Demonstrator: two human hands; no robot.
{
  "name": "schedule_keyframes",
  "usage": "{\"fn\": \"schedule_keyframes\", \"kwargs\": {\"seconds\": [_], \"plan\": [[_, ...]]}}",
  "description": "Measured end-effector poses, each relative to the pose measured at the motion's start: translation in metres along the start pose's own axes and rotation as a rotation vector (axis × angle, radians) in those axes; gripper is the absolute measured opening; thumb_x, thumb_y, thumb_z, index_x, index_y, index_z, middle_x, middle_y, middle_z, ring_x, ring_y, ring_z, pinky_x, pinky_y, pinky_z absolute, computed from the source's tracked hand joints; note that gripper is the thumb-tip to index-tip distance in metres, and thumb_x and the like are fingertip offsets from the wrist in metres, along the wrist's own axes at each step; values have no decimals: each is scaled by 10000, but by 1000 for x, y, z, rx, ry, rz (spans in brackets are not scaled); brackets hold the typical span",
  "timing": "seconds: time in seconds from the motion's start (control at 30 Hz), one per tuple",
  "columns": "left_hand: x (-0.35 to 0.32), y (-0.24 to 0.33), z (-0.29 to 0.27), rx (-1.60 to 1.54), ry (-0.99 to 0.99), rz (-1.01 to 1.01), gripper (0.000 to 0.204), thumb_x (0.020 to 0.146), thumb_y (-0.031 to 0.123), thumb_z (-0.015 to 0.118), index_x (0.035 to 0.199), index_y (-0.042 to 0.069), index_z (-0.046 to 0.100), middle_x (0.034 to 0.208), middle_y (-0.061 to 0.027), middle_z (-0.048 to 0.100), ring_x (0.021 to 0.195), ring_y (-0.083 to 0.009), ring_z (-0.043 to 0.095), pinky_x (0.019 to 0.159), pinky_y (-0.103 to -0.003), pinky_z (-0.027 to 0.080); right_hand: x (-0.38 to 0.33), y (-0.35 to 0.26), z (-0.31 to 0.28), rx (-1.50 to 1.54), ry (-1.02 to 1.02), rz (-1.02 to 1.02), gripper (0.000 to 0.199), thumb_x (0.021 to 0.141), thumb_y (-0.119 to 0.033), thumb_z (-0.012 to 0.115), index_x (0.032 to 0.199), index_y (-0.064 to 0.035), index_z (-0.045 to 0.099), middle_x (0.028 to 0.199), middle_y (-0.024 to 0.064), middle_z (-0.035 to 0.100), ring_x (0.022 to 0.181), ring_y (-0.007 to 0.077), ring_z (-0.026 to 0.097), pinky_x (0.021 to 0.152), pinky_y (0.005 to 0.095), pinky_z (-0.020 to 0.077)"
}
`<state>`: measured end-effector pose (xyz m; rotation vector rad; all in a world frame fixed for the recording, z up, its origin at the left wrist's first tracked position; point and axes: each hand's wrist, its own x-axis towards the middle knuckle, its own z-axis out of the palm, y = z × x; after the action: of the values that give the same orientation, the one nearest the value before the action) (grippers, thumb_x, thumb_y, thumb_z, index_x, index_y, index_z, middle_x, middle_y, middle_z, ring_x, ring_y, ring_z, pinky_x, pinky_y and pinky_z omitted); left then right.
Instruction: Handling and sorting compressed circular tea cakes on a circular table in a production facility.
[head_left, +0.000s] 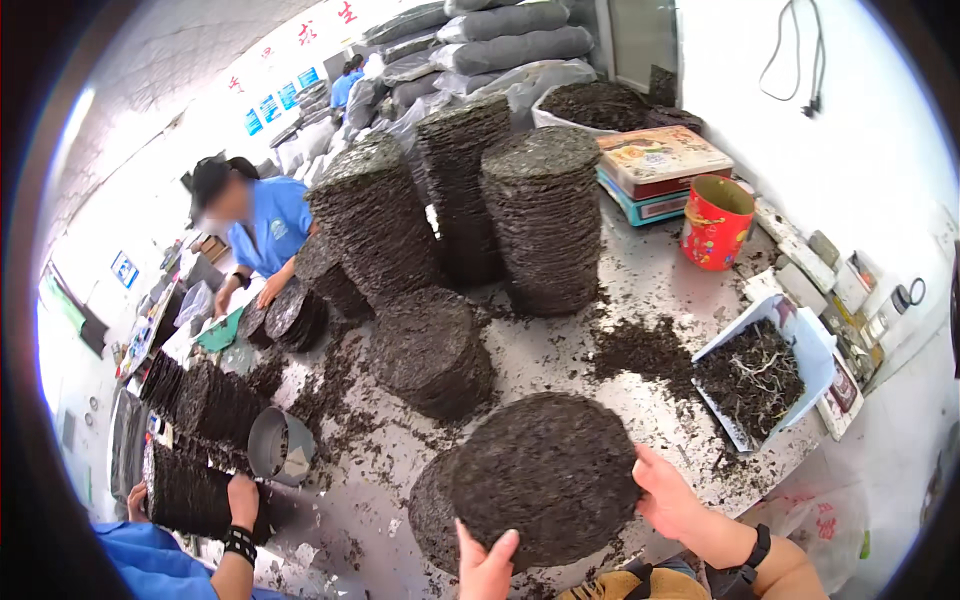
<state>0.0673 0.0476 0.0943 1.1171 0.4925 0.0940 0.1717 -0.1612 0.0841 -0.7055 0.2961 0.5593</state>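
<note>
A dark, round sheet that looks like dried seaweed [545, 478] is held tilted up in front of me, one broad face showing. The thumb of my left hand [487, 568] presses its lower left edge, with a forefinger beside it. My right hand [668, 492] grips the right edge, fingertips on the rim and some fingers hidden behind. A second round sheet or low stack [432, 510] lies on the metal table [385, 470], partly covered by the held sheet. Just beyond stands a short stack of similar sheets [430, 350].
Tall seaweed stacks [540, 220] stand at the back. Right are a scale [650, 205], a red bucket [717, 222], a pale blue bin [760, 375] of scraps and loose crumbs [645, 355]. Left, a co-worker's hand [243, 500] grips a stack near a grey pot [280, 445]; another person [270, 225] works farther off.
</note>
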Motion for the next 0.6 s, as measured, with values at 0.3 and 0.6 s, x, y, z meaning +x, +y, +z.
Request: {"fn": "schedule_keyframes", "kwargs": {"seconds": [0.3,0.6], "plan": [[-1,9,-47,781,119,585,582,849,2,599,1381,6,361,1408,-166,405,1367,-292,326,1148,-399,189,2,-45,-27,-217,208,-304,405,898,-155,612,1266,-22,509,1173,72,613,1032,177,601,896,322,487],[8,-26,-100,665,334,286,839,842,121,667,1494,24,147,1541,-174,184,1425,-282,179,1160,-423,108,6,-18,-36,-1288,-102,-617,511,807,-161,699,1270,-45,516,1294,99,530,1243,256,473,1082,409,326]]}}
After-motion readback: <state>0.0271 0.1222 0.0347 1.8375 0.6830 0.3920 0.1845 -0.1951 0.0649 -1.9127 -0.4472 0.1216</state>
